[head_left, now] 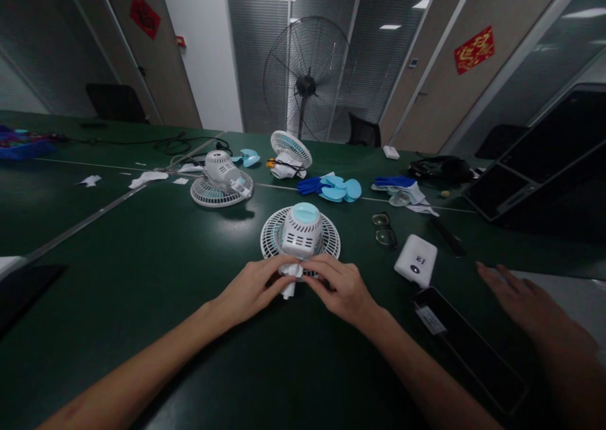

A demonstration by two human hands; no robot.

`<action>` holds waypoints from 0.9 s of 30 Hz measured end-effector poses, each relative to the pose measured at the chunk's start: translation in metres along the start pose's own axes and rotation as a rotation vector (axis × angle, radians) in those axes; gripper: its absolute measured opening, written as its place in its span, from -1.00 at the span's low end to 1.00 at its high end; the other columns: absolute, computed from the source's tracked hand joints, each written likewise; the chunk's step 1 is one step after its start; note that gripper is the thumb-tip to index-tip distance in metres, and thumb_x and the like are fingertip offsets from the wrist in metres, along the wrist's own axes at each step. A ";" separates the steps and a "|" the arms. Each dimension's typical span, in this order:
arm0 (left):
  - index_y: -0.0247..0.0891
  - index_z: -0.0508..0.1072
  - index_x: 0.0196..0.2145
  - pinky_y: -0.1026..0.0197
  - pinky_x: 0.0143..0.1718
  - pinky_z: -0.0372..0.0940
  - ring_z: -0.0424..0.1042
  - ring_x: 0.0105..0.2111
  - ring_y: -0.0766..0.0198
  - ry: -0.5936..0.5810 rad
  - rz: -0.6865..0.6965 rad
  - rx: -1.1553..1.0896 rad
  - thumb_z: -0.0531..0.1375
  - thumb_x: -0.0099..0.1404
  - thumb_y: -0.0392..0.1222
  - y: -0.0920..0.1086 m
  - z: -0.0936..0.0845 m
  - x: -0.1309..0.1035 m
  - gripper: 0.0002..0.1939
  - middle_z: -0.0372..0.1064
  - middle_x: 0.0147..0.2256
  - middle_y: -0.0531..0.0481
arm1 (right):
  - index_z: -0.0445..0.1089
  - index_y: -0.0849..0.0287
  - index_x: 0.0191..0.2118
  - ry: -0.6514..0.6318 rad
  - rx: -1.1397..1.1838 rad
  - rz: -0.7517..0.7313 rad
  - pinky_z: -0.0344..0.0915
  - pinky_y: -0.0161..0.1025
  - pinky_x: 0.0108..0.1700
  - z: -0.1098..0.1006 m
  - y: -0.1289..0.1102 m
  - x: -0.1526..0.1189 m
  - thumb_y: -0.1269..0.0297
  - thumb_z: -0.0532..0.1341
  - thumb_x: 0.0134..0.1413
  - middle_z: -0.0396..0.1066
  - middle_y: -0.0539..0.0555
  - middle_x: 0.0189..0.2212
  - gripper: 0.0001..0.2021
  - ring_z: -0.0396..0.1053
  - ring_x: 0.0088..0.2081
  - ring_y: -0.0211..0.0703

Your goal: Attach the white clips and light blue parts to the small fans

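Observation:
A small white fan (303,235) lies face down on the dark green table, straight in front of me. Its round grille is against the tabletop, and the motor housing with a light blue cap points up. At its near side is a white bracket-like piece (288,289). My left hand (255,286) pinches this piece from the left, thumb and fingers closed. From the other side my right hand (341,289) closes its fingertips on the same piece. The fingers cover much of it, so how it joins the housing is hidden.
Behind stand two more small fans (220,174) (288,155), with blue fan blades (341,189) and gloves (310,185). Glasses (384,229), a white power bank (416,259) and a phone (468,348) lie to the right. Another person's hand (525,297) is at far right.

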State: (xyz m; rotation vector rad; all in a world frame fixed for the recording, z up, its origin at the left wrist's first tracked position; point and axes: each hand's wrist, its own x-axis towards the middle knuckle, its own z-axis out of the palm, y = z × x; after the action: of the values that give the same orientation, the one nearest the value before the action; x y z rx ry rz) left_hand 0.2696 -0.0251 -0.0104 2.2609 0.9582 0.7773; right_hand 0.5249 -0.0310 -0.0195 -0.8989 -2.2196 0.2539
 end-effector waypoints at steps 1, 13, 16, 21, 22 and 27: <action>-0.09 0.38 0.23 0.15 -0.11 0.47 0.55 -0.20 0.22 -0.002 -0.002 -0.004 0.13 0.57 -0.02 0.000 0.000 0.000 -0.65 0.55 -0.01 -0.04 | 0.46 0.06 0.12 0.003 -0.005 -0.002 0.43 -0.19 -0.10 0.000 0.000 0.000 0.25 0.19 0.46 0.56 0.11 0.00 -0.77 0.54 -0.04 -0.11; -0.12 0.39 0.22 0.11 -0.04 0.46 0.57 -0.12 0.18 0.002 0.028 0.031 0.14 0.57 -0.06 -0.003 0.001 0.000 -0.67 0.55 0.00 -0.04 | 0.45 0.16 -0.21 -0.082 0.586 0.605 0.22 -0.36 -0.56 0.009 -0.019 0.014 0.08 0.25 0.37 0.43 -0.06 -0.52 -0.76 0.32 -0.58 -0.31; -0.12 0.39 0.22 0.09 0.02 0.46 0.57 -0.07 0.18 0.007 0.046 0.027 0.14 0.57 -0.06 -0.002 0.000 0.000 -0.67 0.54 0.03 -0.05 | 0.49 0.11 0.05 -0.027 0.177 0.127 0.48 -0.26 -0.28 -0.002 -0.009 0.010 0.25 0.25 0.39 0.57 0.12 -0.09 -0.80 0.55 -0.21 -0.16; -0.12 0.38 0.23 0.08 0.06 0.46 0.56 -0.03 0.17 0.027 0.081 0.016 0.14 0.57 -0.09 -0.004 0.000 0.001 -0.67 0.53 0.05 -0.06 | 0.44 0.16 0.18 -0.040 -0.153 -0.252 0.53 -0.20 -0.17 -0.009 0.002 0.006 0.39 0.17 0.45 0.57 0.17 0.05 -0.73 0.57 -0.03 -0.10; -0.12 0.37 0.23 0.08 0.07 0.45 0.56 -0.02 0.16 0.025 0.087 0.014 0.14 0.58 -0.10 -0.004 0.000 0.001 -0.67 0.53 0.06 -0.06 | 0.45 0.16 0.16 -0.032 -0.156 -0.251 0.53 -0.19 -0.17 -0.007 0.002 0.006 0.38 0.17 0.46 0.57 0.17 0.04 -0.74 0.57 -0.05 -0.11; -0.13 0.38 0.22 0.07 0.04 0.46 0.56 -0.02 0.16 0.024 0.068 0.026 0.13 0.58 -0.09 -0.005 0.002 0.001 -0.68 0.53 0.06 -0.07 | 0.54 0.17 -0.17 0.046 0.198 0.222 0.47 -0.24 -0.30 0.013 -0.011 0.010 0.13 0.24 0.41 0.59 0.09 -0.29 -0.78 0.55 -0.31 -0.16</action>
State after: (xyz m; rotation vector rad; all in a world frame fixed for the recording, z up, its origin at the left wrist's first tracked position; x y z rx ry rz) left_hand 0.2691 -0.0222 -0.0146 2.3225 0.9116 0.8276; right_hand 0.5059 -0.0312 -0.0187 -1.0293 -2.0114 0.5406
